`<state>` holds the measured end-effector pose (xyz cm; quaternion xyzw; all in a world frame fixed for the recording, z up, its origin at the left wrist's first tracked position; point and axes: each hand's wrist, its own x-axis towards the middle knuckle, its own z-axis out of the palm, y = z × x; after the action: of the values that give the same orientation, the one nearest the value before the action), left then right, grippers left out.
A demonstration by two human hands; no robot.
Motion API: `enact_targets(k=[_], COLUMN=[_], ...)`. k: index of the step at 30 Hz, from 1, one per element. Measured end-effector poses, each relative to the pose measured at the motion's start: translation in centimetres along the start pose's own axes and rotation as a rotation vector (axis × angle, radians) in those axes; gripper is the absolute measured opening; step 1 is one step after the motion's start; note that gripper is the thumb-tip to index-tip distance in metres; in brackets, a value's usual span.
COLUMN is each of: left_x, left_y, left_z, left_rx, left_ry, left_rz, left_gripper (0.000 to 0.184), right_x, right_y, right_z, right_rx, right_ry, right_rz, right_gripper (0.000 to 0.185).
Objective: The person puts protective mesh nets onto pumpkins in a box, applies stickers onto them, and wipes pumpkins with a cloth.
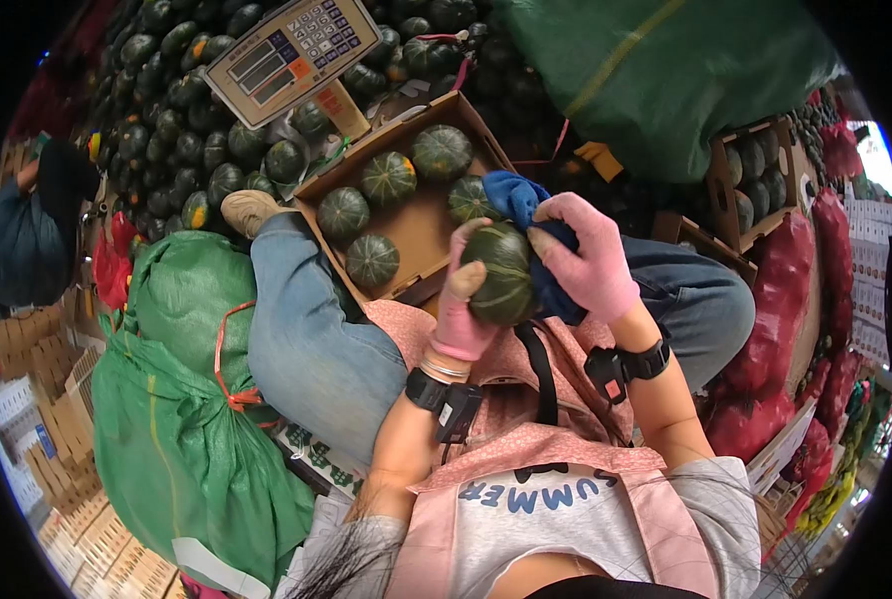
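My left hand [463, 299], in a pink glove, grips a dark green striped squash [503, 273] above my lap. My right hand [588, 258], also gloved in pink, is closed on a blue cloth [526, 215] that lies against the squash's right side. Just beyond my hands is an open cardboard box [413, 229] with several green squashes in it, one of them [389, 178] with an orange patch. One squash [469, 199] in the box is partly hidden behind the held squash and the cloth.
A scale display [293, 55] stands behind the box, before a big pile of squashes [171, 120]. Green sacks [181, 399] lie on the left, red net sacks [773, 319] on the right. Another box of squashes [755, 180] is at the upper right. A person [31, 230] is at far left.
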<state>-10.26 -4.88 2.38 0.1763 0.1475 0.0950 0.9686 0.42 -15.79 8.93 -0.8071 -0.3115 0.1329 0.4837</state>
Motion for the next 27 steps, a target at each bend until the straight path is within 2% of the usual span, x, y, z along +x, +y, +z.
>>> enact_targets(k=[3,4,5,8,9,11,14,15,17,20,21,23,24,25,26,27], left_x=[0.2,0.4,0.6,0.4,0.1,0.2,0.7,1.3,2.5,5.7,6.5,7.7,8.1,8.4,8.4,8.4], left_y=[-0.3,-0.1,-0.1,-0.2,-0.2,-1.2,0.1,1.0,1.9,2.2,2.4,2.4,2.4,2.4,2.3,2.5], left_z=[-0.6,-0.5,-0.5,-0.8,-1.0,-2.6,-2.9,-3.4,-6.0,-10.4,-11.2,-12.8,-13.7,-14.7,-15.6,-16.0], left_rx=[0.034,-0.044,-0.123,-0.034,0.016,-0.011,-0.323,-0.226,-0.186,0.434,0.434,0.961,0.714,0.709,0.853,0.995], left_ry=[0.000,0.051,0.101,0.038,0.007,0.007,0.159,0.277,0.283,0.406,0.413,0.569,0.529,0.542,0.515,0.490], left_rz=[-0.007,0.011,0.028,-0.032,-0.074,-0.048,-0.153,-0.098,-0.018,0.221,0.224,0.093,0.092,0.096,0.098,0.099], left_gripper=[0.056,0.055,0.055,0.052,0.051,0.051,0.051,0.051,0.050,0.057,0.057,0.055,0.053,0.053,0.051,0.050], right_x=[-1.6,-2.8,-4.0,-2.2,-0.7,1.5,2.5,2.8,3.2,4.5,5.3,7.1,8.2,9.5,10.7,12.1], right_y=[0.6,0.7,0.5,1.9,2.1,3.4,4.4,4.5,4.9,5.8,5.8,5.6,5.4,5.3,5.4,5.9], right_z=[0.4,0.8,1.3,1.6,1.5,1.1,1.5,1.7,0.5,-1.2,-1.4,-1.3,-0.6,0.3,1.6,3.4], right_rx=[-0.039,-0.042,-0.012,0.010,-0.014,0.060,0.019,0.008,-0.006,0.099,0.159,0.179,0.113,0.049,-0.048,-0.071], right_ry=[0.024,-0.018,-0.033,0.112,0.104,-0.072,-0.019,0.041,0.096,0.186,0.228,0.250,0.256,0.261,0.267,0.241], right_rz=[-0.030,-0.087,-0.024,-0.006,0.023,0.086,0.126,0.169,0.203,0.251,0.284,0.292,0.241,0.189,0.135,0.190], right_gripper=[0.014,0.013,0.012,0.010,0.014,0.017,0.017,0.016,0.015,0.014,0.015,0.014,0.015,0.017,0.023,0.023])
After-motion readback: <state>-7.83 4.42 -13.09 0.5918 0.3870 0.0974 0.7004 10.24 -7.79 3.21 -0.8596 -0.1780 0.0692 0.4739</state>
